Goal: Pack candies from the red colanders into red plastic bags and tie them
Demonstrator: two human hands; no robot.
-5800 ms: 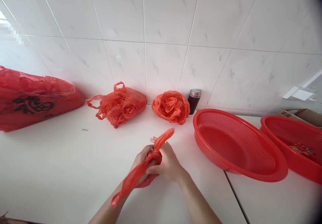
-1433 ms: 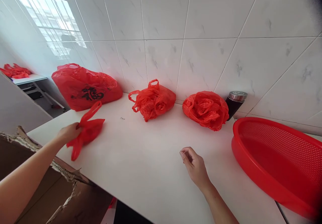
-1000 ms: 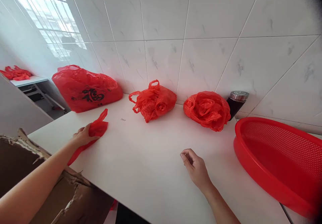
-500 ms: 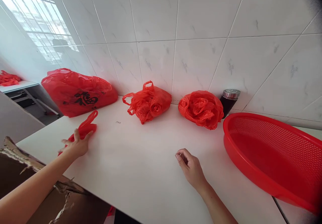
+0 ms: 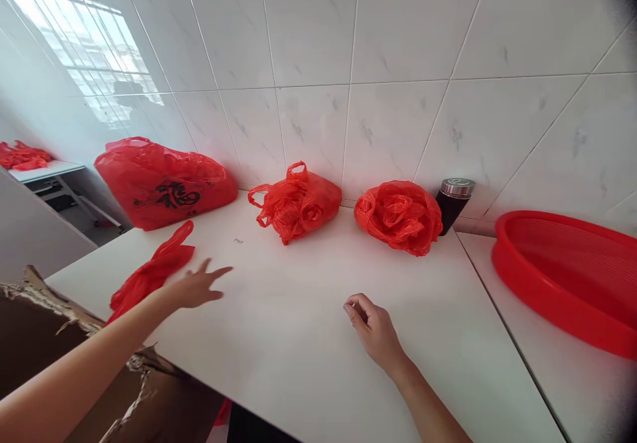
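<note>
My left hand (image 5: 199, 285) is open above the white table (image 5: 279, 337), fingers spread and nothing in them. Just to its left lies a crumpled red plastic bag (image 5: 152, 270), partly covered by my forearm. My right hand (image 5: 373, 329) rests over the middle of the table, fingers curled in towards the thumb, with nothing visible in them. Beyond the hands, along the wall, are a large full red bag (image 5: 169, 188) with black lettering, a smaller knotted-looking red bag (image 5: 298, 204) with its handles up, and a rounded bundled red bag (image 5: 398, 217).
A dark flask (image 5: 452, 204) with a silver lid stands by the wall. At the right is a red plastic basket (image 5: 562, 310), past a seam in the tabletop. A torn cardboard box (image 5: 60, 337) sits at the left front edge. More red bags (image 5: 24, 156) lie far left.
My left hand has come off the crumpled red bag and moved right, its fingers spreading. The red basket has shifted right, with no hand seen on it. My right hand has hardly moved.
</note>
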